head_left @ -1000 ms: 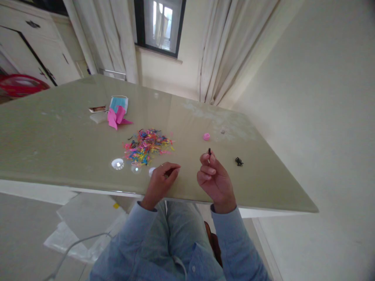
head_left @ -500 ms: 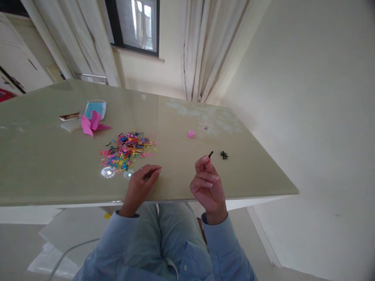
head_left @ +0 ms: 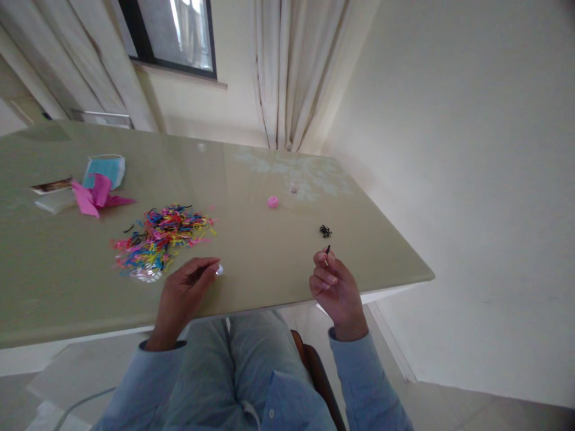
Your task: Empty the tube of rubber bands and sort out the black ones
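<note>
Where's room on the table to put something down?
Bare table lies between the left hand and right hand, and between the colourful pile and round pink thing. The left side is crowded: that pile, pink paper, blue mask.

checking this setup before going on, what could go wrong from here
The small black piece is pinched at the fingertips of the right hand, so it might slip. The left hand, close to the multicoloured pile, could scatter its loose pieces. The black pile lies near the right hand, which might knock it.
</note>
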`<state>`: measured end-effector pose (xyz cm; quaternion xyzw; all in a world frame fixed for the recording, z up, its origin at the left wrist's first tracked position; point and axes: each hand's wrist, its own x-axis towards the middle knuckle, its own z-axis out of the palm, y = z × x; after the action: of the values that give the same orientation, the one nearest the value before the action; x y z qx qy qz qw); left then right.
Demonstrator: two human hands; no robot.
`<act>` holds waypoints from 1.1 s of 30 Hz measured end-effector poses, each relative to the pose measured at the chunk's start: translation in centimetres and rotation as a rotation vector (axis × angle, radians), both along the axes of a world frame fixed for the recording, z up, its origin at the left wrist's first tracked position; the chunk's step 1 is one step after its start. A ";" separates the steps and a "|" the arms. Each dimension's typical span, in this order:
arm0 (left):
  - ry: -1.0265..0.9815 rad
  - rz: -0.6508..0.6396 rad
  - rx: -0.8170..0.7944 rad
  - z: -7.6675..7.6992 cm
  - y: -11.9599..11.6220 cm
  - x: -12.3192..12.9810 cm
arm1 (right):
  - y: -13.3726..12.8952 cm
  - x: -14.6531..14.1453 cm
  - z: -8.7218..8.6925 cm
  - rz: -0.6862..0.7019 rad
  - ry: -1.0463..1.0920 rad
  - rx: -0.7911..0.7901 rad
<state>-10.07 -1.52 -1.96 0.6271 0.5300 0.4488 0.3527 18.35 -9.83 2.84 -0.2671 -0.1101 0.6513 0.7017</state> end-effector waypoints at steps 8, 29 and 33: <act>0.048 0.001 -0.005 0.0 0.0 0.0 | 2.7 7.4 -2.8 -0.423 -0.869 -0.178; 0.108 -0.029 0.059 0.3 0.4 0.5 | 6.3 13.0 -4.8 -0.352 -1.653 -0.196; 0.137 0.010 0.088 1.1 1.1 -0.4 | 6.2 12.8 -4.7 -0.344 -1.670 -0.171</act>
<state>-10.45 -0.42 -0.84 0.6686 0.5357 0.4295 0.2856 31.18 -3.66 -1.89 -0.7240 -0.4994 0.1319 0.4571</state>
